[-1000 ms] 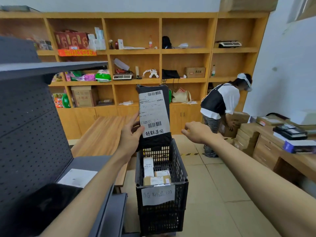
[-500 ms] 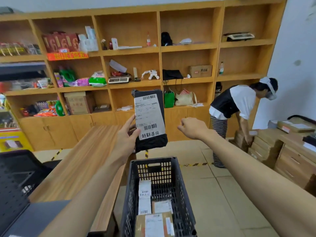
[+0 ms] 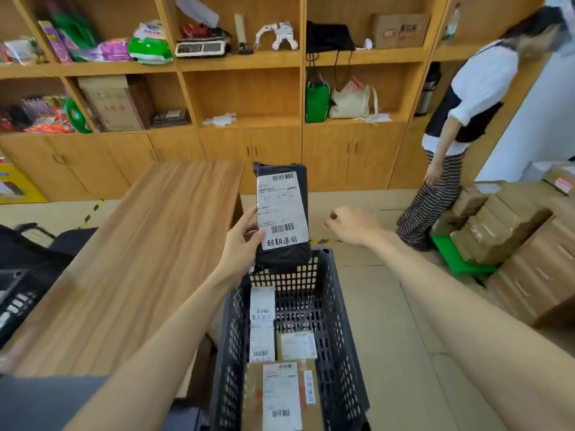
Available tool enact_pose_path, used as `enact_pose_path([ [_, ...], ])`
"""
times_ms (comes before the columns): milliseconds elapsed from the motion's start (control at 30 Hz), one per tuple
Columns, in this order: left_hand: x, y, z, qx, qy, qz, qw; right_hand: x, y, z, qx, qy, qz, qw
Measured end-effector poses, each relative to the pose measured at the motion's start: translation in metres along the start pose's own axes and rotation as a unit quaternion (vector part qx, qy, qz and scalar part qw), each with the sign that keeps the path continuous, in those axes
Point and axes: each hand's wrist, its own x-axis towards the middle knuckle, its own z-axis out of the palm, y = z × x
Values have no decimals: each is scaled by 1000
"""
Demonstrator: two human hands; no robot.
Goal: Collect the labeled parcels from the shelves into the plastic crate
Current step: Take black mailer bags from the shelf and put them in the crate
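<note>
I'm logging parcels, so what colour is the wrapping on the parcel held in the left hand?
The parcel is black, with a white label; head view.

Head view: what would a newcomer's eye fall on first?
The black parcel with white barcode label, gripped upright by the left hand above the far end of the plastic crate. Then the labelled parcels lying in the crate, and a person leaning by stacked cartons at right.

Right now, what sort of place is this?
Probably a parcel depot or storeroom: a crate holding labelled parcels, a barcoded parcel held in the left hand, stacked cardboard boxes, wooden shelves of mixed goods.
</note>
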Motion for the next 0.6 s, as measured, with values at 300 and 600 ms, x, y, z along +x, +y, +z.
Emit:
enact_pose_path([
  [300, 35, -131, 30, -9, -42, -145, 989, 35, 15, 142, 272, -73, 109, 953],
  [600, 28, -248, 53, -15, -44, -260, 964, 29, 49, 260, 352, -118, 195, 908],
])
